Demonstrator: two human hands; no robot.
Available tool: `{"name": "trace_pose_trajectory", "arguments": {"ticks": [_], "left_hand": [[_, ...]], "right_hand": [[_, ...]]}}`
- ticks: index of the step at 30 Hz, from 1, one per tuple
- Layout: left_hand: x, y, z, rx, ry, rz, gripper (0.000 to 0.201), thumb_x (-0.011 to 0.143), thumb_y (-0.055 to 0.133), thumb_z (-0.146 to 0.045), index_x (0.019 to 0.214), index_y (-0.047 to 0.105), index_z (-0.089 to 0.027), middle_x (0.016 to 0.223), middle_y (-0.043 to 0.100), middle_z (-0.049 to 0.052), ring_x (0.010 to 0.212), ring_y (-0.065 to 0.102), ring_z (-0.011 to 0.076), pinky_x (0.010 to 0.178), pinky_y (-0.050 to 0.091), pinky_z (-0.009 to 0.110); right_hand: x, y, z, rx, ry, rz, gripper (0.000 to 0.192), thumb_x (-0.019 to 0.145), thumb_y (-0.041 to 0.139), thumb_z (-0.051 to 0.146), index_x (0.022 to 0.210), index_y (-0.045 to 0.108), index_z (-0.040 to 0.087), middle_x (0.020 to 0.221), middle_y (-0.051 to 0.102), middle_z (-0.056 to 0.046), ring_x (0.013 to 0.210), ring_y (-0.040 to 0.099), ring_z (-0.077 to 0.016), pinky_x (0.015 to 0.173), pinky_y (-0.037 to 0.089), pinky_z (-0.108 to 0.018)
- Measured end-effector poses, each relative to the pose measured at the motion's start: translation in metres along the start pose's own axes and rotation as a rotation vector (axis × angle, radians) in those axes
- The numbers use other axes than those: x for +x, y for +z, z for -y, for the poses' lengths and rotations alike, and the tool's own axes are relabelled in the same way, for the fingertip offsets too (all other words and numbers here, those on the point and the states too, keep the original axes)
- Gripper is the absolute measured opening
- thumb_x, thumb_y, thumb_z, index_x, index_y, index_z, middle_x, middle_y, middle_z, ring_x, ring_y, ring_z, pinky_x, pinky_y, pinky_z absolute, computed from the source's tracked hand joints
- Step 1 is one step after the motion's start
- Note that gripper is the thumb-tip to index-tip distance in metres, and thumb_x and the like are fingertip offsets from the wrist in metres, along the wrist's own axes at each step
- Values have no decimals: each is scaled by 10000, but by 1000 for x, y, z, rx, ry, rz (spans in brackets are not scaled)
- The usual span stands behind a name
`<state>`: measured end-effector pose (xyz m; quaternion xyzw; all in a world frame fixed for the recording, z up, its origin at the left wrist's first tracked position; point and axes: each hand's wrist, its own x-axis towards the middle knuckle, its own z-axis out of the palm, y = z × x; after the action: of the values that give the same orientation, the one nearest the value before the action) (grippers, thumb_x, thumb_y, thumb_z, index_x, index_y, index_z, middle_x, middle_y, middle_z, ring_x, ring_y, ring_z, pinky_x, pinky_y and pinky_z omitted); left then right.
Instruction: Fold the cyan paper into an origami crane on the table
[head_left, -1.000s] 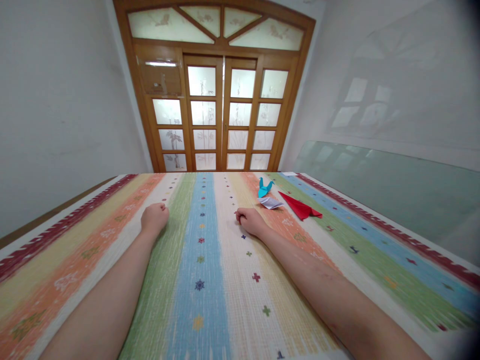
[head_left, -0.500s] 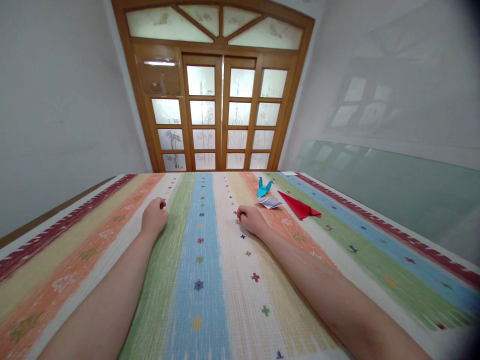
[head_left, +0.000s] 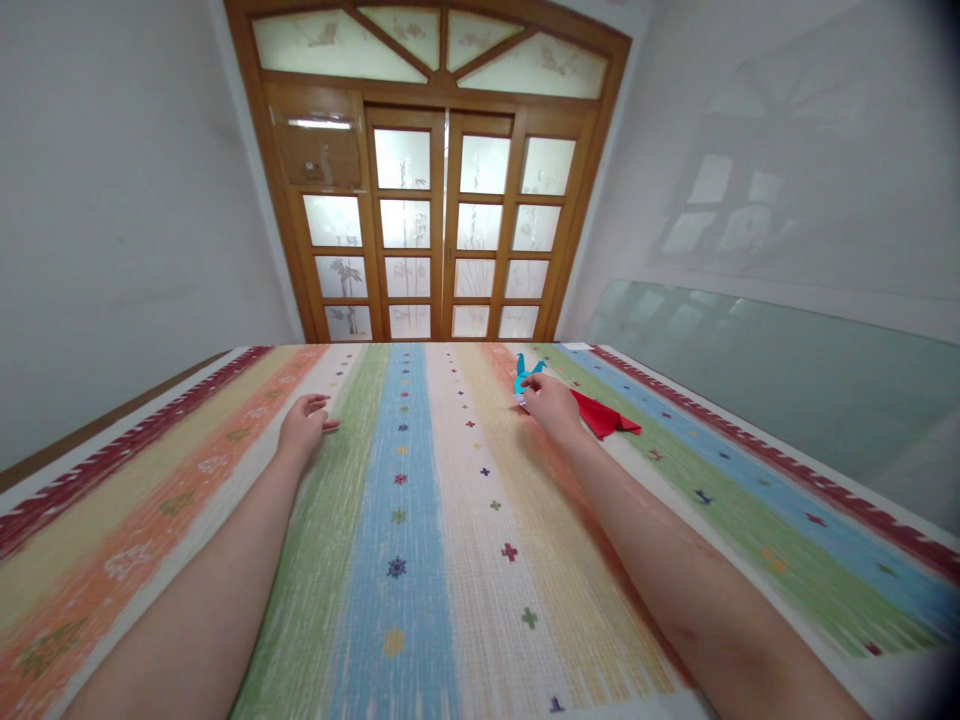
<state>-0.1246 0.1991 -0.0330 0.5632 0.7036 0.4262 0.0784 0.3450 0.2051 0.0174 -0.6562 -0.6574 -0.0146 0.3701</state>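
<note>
My right hand (head_left: 551, 405) lies stretched forward on the striped tablecloth (head_left: 420, 520). It covers a white folded paper, of which only a sliver (head_left: 519, 400) shows at the fingertips. Whether the fingers grip that paper is unclear. A blue paper crane (head_left: 527, 372) stands just beyond the fingertips. Touching the hand's right side is a red folded paper (head_left: 606, 417), lying flat. My left hand (head_left: 304, 425) rests on the cloth at the left, holding nothing, its fingers loosely spread.
The cloth-covered table runs to a far edge in front of wooden glazed doors (head_left: 442, 230). A glass panel (head_left: 787, 380) leans along the right wall. White walls stand on both sides.
My right hand has moved forward and to the right from the cloth's middle onto the white folded paper. The fingers of my left hand have uncurled from a loose fist.
</note>
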Motion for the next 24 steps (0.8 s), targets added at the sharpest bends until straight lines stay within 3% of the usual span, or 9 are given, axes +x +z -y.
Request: {"name": "trace_pose_trajectory", "arguments": {"ticks": [4, 9, 13, 17, 24], "left_hand": [[-1, 2, -3, 4, -51, 53, 448, 850, 530, -229, 1297, 566, -215, 1225, 673, 117, 802, 742, 213, 746, 546, 319], [3, 0, -1, 71, -113, 106, 476, 866, 561, -316, 1334, 552, -229, 1117, 734, 119, 915, 734, 273, 793, 512, 352], [10, 0, 3, 148, -145, 149, 540, 847, 585, -385, 1354, 544, -204, 1002, 764, 133, 1054, 689, 335, 827, 495, 388], [14, 0, 3, 227, -160, 169, 595, 787, 642, -407, 1332, 569, -179, 1181, 708, 196, 1129, 647, 384, 868, 482, 421], [15, -4, 1, 230, -139, 198, 517, 772, 657, -375, 1245, 636, -166, 1165, 718, 195, 1108, 660, 372, 859, 496, 408]], "right_hand": [[-3, -16, -15, -104, 21, -61, 241, 854, 570, 219, 995, 764, 223, 1154, 688, -125, 1139, 542, -317, 961, 398, -415], [-17, -15, -30, -213, 53, -85, 257, 850, 599, 261, 1048, 762, 242, 1314, 603, -133, 1302, 389, -378, 1058, 283, -538], [-23, -10, -37, -273, 69, -80, 279, 872, 570, 277, 1086, 745, 238, 1376, 554, -139, 1345, 332, -393, 1069, 234, -588], [-22, -3, -38, -312, 52, -64, 293, 881, 561, 287, 1115, 732, 243, 1413, 526, -131, 1369, 303, -391, 1086, 202, -599], [-19, 9, -39, -323, 31, -42, 310, 891, 566, 291, 1164, 713, 283, 1393, 548, -123, 1386, 288, -378, 1089, 185, -610]]}}
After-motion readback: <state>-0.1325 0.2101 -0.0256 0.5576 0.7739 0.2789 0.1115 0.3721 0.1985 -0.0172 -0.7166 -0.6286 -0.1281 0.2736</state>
